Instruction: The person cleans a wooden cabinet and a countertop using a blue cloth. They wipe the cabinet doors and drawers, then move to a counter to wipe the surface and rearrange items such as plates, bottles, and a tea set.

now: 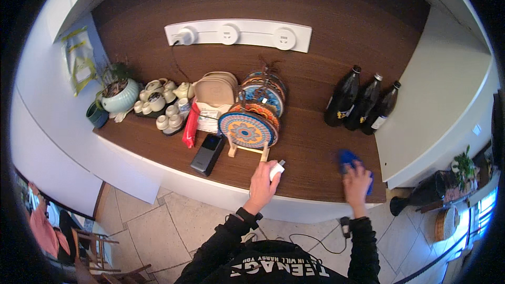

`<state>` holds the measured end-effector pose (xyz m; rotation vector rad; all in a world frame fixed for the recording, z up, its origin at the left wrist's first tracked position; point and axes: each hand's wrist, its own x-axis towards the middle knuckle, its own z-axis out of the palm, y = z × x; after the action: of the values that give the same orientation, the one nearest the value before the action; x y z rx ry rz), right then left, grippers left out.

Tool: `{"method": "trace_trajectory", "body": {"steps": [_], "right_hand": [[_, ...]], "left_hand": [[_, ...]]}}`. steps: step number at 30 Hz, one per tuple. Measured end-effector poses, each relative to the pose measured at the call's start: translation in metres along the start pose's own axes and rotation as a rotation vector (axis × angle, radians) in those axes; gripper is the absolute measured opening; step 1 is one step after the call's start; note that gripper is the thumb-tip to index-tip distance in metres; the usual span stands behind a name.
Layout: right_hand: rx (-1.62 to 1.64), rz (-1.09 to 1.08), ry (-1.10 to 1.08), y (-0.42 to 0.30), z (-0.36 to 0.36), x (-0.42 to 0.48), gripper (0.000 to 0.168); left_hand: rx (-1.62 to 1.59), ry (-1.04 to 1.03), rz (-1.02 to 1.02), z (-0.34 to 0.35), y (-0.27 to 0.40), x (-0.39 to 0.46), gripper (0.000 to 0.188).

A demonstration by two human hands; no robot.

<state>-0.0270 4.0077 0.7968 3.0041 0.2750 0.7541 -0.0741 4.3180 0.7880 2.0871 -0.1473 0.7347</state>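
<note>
My left hand holds a small white plug adapter with its prongs pointing away, over the front edge of the brown wooden counter. A blue cloth lies under my right hand, pressed to the counter near its right end. Just beyond my left hand, round patterned coasters or trivets stand upright in a wooden rack. Left of them is a black power bank, beside a red packet.
Dark bottles stand at the back right. A teapot set and a potted plant occupy the left. A white socket strip is on the back panel. A person in pink is at the far lower left.
</note>
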Motion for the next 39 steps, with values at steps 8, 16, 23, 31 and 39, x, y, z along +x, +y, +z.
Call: {"method": "trace_trajectory", "body": {"steps": [8, 16, 23, 31, 39], "right_hand": [[0.069, 0.041, 0.038, -0.003, 0.004, -0.010, 0.036], [0.237, -0.282, -0.016, -0.069, -0.031, -0.033, 0.034], [-0.135, 0.241, 0.049, 0.038, 0.014, -0.004, 0.037], [0.340, -0.347, 0.104, -0.106, -0.016, -0.031, 0.038], [0.077, -0.001, 0.042, -0.009, -0.006, -0.004, 0.032]], "left_hand": [[-0.149, -0.042, -0.073, -0.004, 0.007, 0.002, 0.030], [-0.230, -0.013, -0.083, -0.007, 0.001, 0.004, 0.033], [-0.255, -0.013, -0.088, -0.003, -0.001, 0.007, 0.040], [-0.130, 0.005, -0.026, 0.001, -0.003, 0.005, 0.043], [-0.050, 0.031, -0.039, 0.004, -0.003, 0.004, 0.048]]}}
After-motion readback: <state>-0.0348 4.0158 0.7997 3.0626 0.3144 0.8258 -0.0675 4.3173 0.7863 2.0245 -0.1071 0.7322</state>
